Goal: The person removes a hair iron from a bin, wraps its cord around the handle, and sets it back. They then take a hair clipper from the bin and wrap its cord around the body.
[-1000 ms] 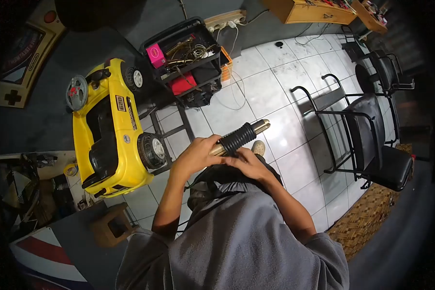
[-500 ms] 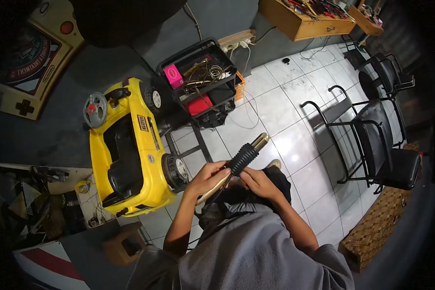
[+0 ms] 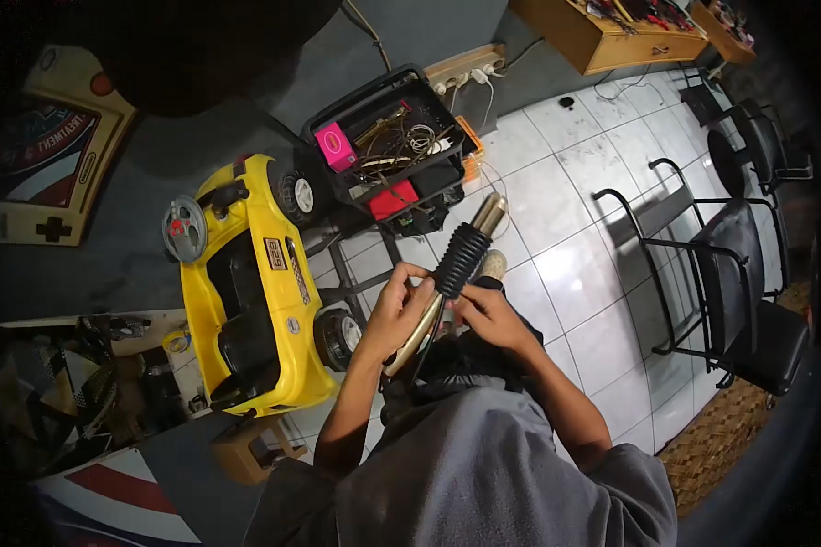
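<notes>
A gold hair iron [image 3: 490, 215] slants upward in front of my lap, with its black cord [image 3: 462, 261] wound in tight coils round its middle. My left hand [image 3: 398, 314] is closed round the gold body just below the coils. On the other side, my right hand [image 3: 496, 319] has its fingers bent and pressed together at the lower end of the coils, pinching the cord there. Its fingertips are partly hidden. A loose length of cord runs down beside the iron toward my lap.
A yellow toy car [image 3: 287, 360] stands to the left. Ahead is a black trolley [image 3: 410, 87] with a pink box [image 3: 335, 147] and tangled cords. Black metal-framed chairs [image 3: 734, 264] stand at right, near a woven mat [image 3: 748, 428]. A wooden drawer table [image 3: 643, 52] is at the back.
The iron has tipped more upright and its tip has risen, with both hands still on it. More gold body shows below the coils. The whole view has shifted slightly.
</notes>
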Action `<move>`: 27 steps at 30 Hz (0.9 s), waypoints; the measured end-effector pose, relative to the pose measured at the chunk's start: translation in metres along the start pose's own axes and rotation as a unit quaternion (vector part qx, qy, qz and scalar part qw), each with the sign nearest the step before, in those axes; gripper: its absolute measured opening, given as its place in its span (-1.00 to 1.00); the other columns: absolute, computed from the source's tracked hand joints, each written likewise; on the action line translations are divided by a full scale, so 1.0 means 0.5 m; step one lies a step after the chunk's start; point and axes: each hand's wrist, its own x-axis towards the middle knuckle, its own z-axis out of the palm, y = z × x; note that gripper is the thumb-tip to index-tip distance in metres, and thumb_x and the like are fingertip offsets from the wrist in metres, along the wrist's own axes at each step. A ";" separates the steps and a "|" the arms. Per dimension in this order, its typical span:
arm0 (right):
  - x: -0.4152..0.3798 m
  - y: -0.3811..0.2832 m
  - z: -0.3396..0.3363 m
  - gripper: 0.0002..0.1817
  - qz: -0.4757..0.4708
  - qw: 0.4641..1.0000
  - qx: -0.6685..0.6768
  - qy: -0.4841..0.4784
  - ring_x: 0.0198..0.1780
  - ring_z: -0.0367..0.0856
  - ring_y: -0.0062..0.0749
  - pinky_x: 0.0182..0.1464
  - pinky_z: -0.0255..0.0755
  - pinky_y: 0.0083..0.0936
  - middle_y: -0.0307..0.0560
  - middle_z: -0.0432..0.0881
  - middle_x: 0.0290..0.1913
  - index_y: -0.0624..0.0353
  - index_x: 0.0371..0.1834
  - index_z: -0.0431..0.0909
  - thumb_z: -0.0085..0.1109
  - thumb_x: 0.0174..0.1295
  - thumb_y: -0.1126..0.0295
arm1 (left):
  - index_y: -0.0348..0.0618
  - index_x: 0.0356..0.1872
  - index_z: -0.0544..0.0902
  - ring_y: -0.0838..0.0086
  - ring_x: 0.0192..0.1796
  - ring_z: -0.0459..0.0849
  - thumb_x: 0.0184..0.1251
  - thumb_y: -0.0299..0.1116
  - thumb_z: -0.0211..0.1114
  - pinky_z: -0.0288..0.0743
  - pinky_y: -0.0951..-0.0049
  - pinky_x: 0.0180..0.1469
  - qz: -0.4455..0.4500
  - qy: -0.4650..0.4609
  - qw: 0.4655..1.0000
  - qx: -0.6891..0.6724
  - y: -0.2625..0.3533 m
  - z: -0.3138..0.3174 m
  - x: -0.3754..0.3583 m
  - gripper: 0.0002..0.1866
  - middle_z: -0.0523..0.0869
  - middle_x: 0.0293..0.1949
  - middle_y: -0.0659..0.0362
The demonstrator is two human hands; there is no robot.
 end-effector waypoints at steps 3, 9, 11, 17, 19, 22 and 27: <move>0.041 -0.032 -0.061 -0.73 0.010 1.000 -0.006 0.012 -0.40 0.55 -0.44 -0.29 0.42 -0.47 -0.07 0.58 -0.47 0.29 -0.10 0.53 -0.09 0.43 0.31 | -0.25 0.10 0.36 0.66 -0.55 0.50 0.43 -0.39 0.14 0.37 0.62 -0.52 -0.011 0.009 0.998 0.060 0.052 0.003 0.067 -0.70 0.62 -0.50 0.18; 0.096 -0.040 -0.152 -0.65 0.033 0.999 -0.011 0.019 -0.41 0.62 -0.26 -0.25 0.46 -0.38 0.13 0.59 -0.45 0.33 0.05 0.48 -0.02 0.37 0.28 | -0.32 0.14 0.50 0.55 -0.27 0.66 0.20 -0.45 0.33 0.51 0.55 -0.18 0.038 -0.044 0.964 0.260 0.075 0.031 0.188 -0.54 0.71 -0.26 0.08; 0.122 -0.031 -0.182 -0.64 0.052 0.999 -0.012 0.004 -0.40 0.61 -0.25 -0.23 0.46 -0.38 0.16 0.58 -0.44 0.34 0.05 0.48 0.00 0.36 0.27 | -0.29 0.15 0.48 0.32 -0.26 0.70 0.15 -0.43 0.37 0.54 0.41 -0.18 0.047 -0.025 0.947 0.317 0.096 0.048 0.213 -0.49 0.70 -0.27 0.00; 0.175 -0.010 -0.213 -0.49 0.166 0.974 0.150 0.016 -0.16 0.50 -0.55 -0.10 0.39 -0.58 -0.17 0.61 -0.19 0.30 -0.03 0.54 0.10 0.36 -0.02 | -0.25 0.10 0.44 -0.03 -0.19 0.71 0.06 -0.39 0.45 0.57 0.23 -0.19 0.087 0.041 0.922 0.374 0.058 0.088 0.258 -0.44 0.69 -0.25 -0.14; 0.180 0.009 -0.218 -0.50 0.164 0.974 0.155 0.025 -0.22 0.48 -0.58 -0.17 0.38 -0.58 -0.19 0.60 -0.25 0.32 -0.10 0.56 0.13 0.35 0.00 | -0.27 0.02 0.41 0.05 -0.19 0.74 0.05 -0.41 0.46 0.59 0.31 -0.18 0.076 0.084 0.932 0.345 0.069 0.101 0.262 -0.47 0.70 -0.23 -0.13; 0.195 -0.001 -0.217 -0.54 0.147 0.974 0.169 0.038 -0.29 0.41 -0.67 -0.29 0.30 -0.63 -0.26 0.56 -0.31 0.32 -0.12 0.57 0.17 0.34 0.04 | -0.29 0.00 0.42 0.05 -0.21 0.74 0.04 -0.41 0.47 0.60 0.32 -0.19 0.082 0.098 0.913 0.388 0.078 0.092 0.272 -0.49 0.71 -0.24 -0.14; 0.226 0.027 -0.204 -0.53 0.133 0.966 0.206 0.076 -0.14 0.47 -0.58 -0.09 0.37 -0.57 -0.21 0.59 -0.19 0.31 -0.04 0.53 0.12 0.37 0.04 | -0.29 0.05 0.49 0.00 -0.24 0.73 0.07 -0.43 0.44 0.58 0.26 -0.26 0.108 0.100 0.906 0.398 0.085 0.091 0.293 -0.50 0.68 -0.30 -0.15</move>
